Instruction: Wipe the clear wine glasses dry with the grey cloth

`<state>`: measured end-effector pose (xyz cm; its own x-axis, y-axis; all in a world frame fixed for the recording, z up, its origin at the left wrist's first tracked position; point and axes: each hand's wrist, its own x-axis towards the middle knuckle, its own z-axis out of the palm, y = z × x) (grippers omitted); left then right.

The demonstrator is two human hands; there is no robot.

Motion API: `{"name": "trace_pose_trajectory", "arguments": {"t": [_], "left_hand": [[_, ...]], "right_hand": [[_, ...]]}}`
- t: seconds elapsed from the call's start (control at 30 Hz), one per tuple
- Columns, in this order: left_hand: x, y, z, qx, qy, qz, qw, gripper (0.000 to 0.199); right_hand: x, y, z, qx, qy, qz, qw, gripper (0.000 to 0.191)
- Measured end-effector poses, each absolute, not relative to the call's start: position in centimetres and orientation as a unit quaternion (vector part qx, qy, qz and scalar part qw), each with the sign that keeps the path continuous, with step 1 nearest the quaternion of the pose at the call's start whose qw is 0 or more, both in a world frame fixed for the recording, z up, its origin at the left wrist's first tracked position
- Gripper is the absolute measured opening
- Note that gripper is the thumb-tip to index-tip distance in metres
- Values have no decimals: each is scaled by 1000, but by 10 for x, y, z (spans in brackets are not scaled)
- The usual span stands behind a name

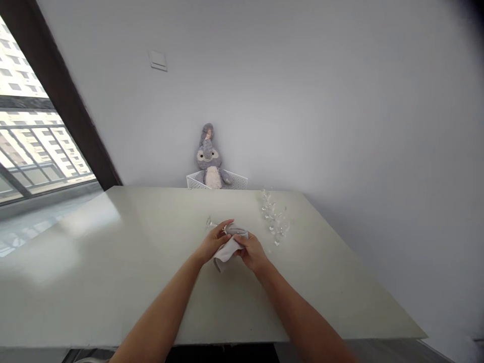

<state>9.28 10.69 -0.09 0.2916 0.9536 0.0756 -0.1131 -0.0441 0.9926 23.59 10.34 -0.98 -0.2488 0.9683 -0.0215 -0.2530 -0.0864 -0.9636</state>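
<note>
In the middle of the table, a clear stemmed glass (pixel 235 229) is held tilted on its side. Its foot points left and its bowl points right. My left hand (pixel 215 242) is closed around the glass near the bottom of the bowl. My right hand (pixel 251 250) grips a pale grey cloth (pixel 229 249), which lies against the bowl and hangs down between both hands. Part of the bowl's rim is hidden by the cloth and the right fingers.
Several clear stemmed glasses (pixel 278 224) stand grouped right of my hands on the pale table (pixel 143 262). Behind the far edge, a grey plush toy (pixel 212 164) sits in a white perforated basket (pixel 238 181) against the wall. A window is at left.
</note>
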Motion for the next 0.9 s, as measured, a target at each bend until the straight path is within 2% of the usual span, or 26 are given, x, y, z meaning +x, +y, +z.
{"name": "trace_pose_trajectory", "arguments": {"t": [0.07, 0.13, 0.23, 0.33, 0.43, 0.5, 0.57, 0.63, 0.73, 0.83, 0.9], "left_hand": [[93, 108, -2, 579, 404, 457, 540, 55], [93, 109, -3, 608, 457, 443, 475, 49], [90, 109, -1, 668, 569, 395, 272, 42], [85, 108, 3, 750, 565, 343, 17, 33], [81, 109, 6, 812, 499, 287, -97, 33], [79, 110, 7, 828, 495, 246, -96, 31], [76, 110, 9, 839, 499, 213, -50, 30], [73, 108, 12, 843, 498, 201, 29, 30], [67, 104, 17, 826, 491, 190, 202, 30], [59, 103, 20, 786, 490, 171, 337, 30], [53, 105, 21, 761, 515, 189, 346, 31]], "right_hand": [[236, 104, -11, -383, -506, 602, 485, 33], [238, 105, -12, -419, -588, 493, 486, 27], [242, 110, -12, -484, -640, 374, 466, 16], [249, 117, -10, -509, -562, 464, 458, 21], [255, 120, -5, -455, -462, 620, 442, 31], [259, 117, -1, -425, -451, 666, 415, 35], [265, 112, 6, -410, -516, 649, 380, 35], [274, 108, 13, -403, -631, 572, 336, 29], [292, 101, 23, -404, -776, 402, 270, 20], [309, 93, 27, -429, -825, 279, 241, 28], [316, 86, 29, -480, -815, 203, 253, 35]]}}
